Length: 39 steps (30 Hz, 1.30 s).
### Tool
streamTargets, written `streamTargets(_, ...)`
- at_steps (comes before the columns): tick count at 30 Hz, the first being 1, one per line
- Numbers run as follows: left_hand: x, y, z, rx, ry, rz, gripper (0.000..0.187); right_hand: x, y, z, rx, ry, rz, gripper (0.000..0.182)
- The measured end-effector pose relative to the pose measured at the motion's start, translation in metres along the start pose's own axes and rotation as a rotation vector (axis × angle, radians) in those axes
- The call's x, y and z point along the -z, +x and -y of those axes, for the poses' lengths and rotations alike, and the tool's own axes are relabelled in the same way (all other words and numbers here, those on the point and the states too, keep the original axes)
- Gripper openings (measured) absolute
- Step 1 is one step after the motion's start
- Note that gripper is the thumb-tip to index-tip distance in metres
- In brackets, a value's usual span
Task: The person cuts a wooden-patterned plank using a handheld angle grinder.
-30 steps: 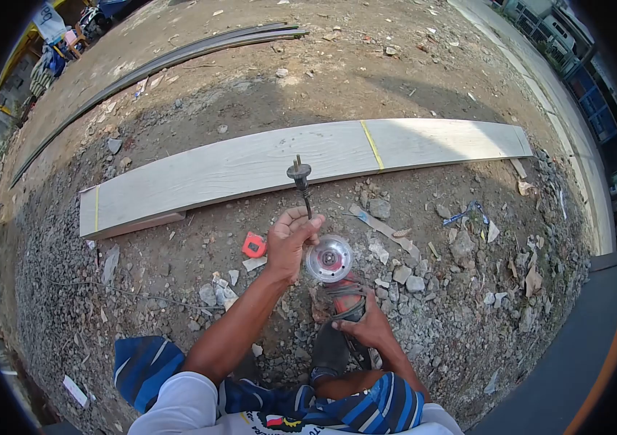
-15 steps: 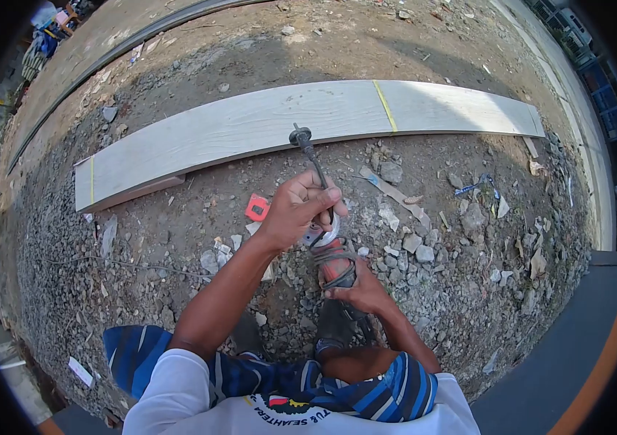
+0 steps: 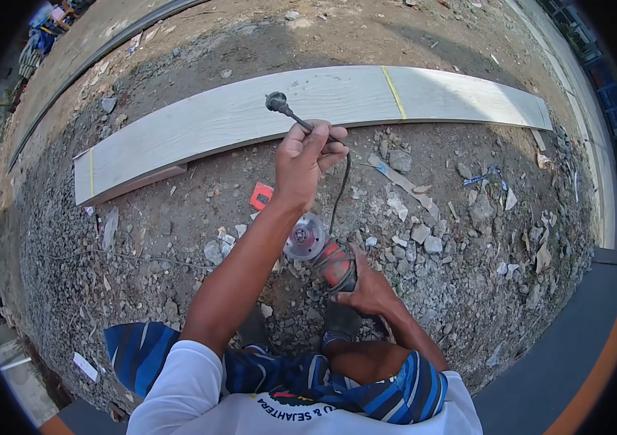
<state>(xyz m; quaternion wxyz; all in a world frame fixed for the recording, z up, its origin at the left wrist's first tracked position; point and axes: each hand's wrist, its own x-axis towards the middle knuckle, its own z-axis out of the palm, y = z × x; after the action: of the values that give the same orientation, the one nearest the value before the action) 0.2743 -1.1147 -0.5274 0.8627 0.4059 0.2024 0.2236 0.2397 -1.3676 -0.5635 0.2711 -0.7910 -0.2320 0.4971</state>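
Observation:
My left hand [image 3: 307,159] pinches a black power cord just below its plug [image 3: 277,102], which points up and away over the long pale plank [image 3: 228,116]. From these fingers the cord [image 3: 342,190] hangs down to a red and black angle grinder [image 3: 336,265]. My right hand [image 3: 368,281] is wrapped around the grinder's body, where some cord is still wound. A round disc [image 3: 305,237] with a clear look shows at the grinder's head, beside my left forearm. On the gravel left of that forearm lies a red tape measure [image 3: 261,196].
Yellow lines [image 3: 394,93] cross the plank, which rests on a short wooden block [image 3: 150,183]. Broken stones [image 3: 424,235], a flat scrap strip [image 3: 410,185] and a blue wrapper [image 3: 486,175] lie to the right. A thin wire [image 3: 142,259] runs along the gravel at left.
My left hand has moved up and away from the grinder, drawing out a length of cord. The plug now tips left, and the grinder has turned so its disc shows.

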Motion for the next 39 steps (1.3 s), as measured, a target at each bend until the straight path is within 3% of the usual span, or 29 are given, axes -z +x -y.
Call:
streamTargets(2,0.055,0.051,-0.015,-0.185,0.073,-0.409,0.018,0.011,-0.016,0.004,0.016,0.001,0.131,0.127)
streamTargets(4,0.13,0.061,-0.024,-0.148,0.232,-0.641,0.016,0.013,-0.025,-0.008,0.147,0.091,0.108,0.128)
streamTargets(6,0.221,0.043,-0.024,-0.082,0.624,-0.68,0.017,0.012,-0.032,-0.019,0.31,0.279,0.03,0.129)
streamTargets(8,0.282,0.007,-0.02,-0.04,0.807,-0.789,0.025,0.015,-0.038,-0.014,0.307,0.379,-0.1,0.128)
streamTargets(10,0.345,-0.026,0.015,0.006,1.089,-0.857,0.057,0.031,-0.043,0.001,0.309,0.43,-0.274,0.129)
streamTargets(12,0.262,-0.057,0.057,-0.187,1.459,-0.996,0.088,0.039,-0.035,0.011,0.341,0.43,-0.343,0.129)
streamTargets(13,0.198,-0.072,0.055,-0.165,1.365,-0.676,0.102,0.042,-0.03,0.015,0.374,0.431,-0.405,0.13)
streamTargets(15,0.115,-0.087,0.053,-0.195,1.058,0.088,0.085,0.043,-0.018,0.014,0.395,0.338,-0.448,0.13)
streamTargets(17,0.078,-0.091,0.061,-0.12,0.988,0.551,0.067,0.041,-0.012,0.017,0.347,0.247,-0.478,0.13)
streamTargets(18,0.062,-0.097,0.052,-0.112,0.979,0.554,0.067,0.044,-0.013,0.023,0.348,0.156,-0.515,0.129)
streamTargets(20,0.029,-0.1,0.02,0.411,1.228,0.702,0.049,0.049,-0.013,0.023,0.268,0.121,-0.499,0.129)
streamTargets(21,0.026,-0.104,0.009,0.404,1.237,0.704,0.049,0.05,-0.011,0.022,0.185,0.102,-0.483,0.129)
streamTargets(23,0.027,-0.119,-0.013,0.563,0.848,0.641,0.039,0.046,-0.007,0.013,0.183,0.044,-0.514,0.128)
streamTargets(24,0.017,-0.115,-0.031,0.297,0.884,0.663,0.021,0.045,-0.007,0.011,0.102,-0.058,-0.494,0.129)
streamTargets(26,0.005,-0.098,-0.05,-0.065,1.032,0.48,0.023,0.045,-0.012,0.006,0.022,-0.16,-0.475,0.129)
streamTargets(28,0.005,-0.06,-0.069,-0.123,1.292,0.379,0.025,0.046,-0.019,-0.002,0.023,-0.303,-0.261,0.133)
streamTargets(30,0.033,-0.014,-0.056,-0.151,1.412,0.169,0.031,0.049,-0.03,0.0,0.09,-0.268,-0.138,0.135)
streamTargets(32,0.075,0.013,-0.037,0.035,1.875,0.043,0.027,0.048,-0.042,0.0,0.247,-0.153,-0.015,0.137)
streamTargets(34,0.121,0.006,-0.01,0.372,2.448,0.399,0.03,0.045,-0.048,0.003,0.344,-0.053,-0.081,0.136)
streamTargets(36,0.127,-0.043,0.01,0.087,2.316,0.753,0.049,0.045,-0.046,0.009,0.502,0.028,-0.23,0.134)
streamTargets(37,0.107,-0.057,0.005,0.409,1.595,0.924,0.073,0.047,-0.042,0.012,0.495,0.037,-0.235,0.134)
streamTargets(38,0.078,-0.079,0.001,0.611,1.315,0.927,0.082,0.051,-0.037,0.016,0.484,0.104,-0.318,0.134)
streamTargets(39,0.081,-0.098,0.02,0.631,1.06,1.017,0.08,0.056,-0.032,0.019,0.479,0.163,-0.398,0.134)
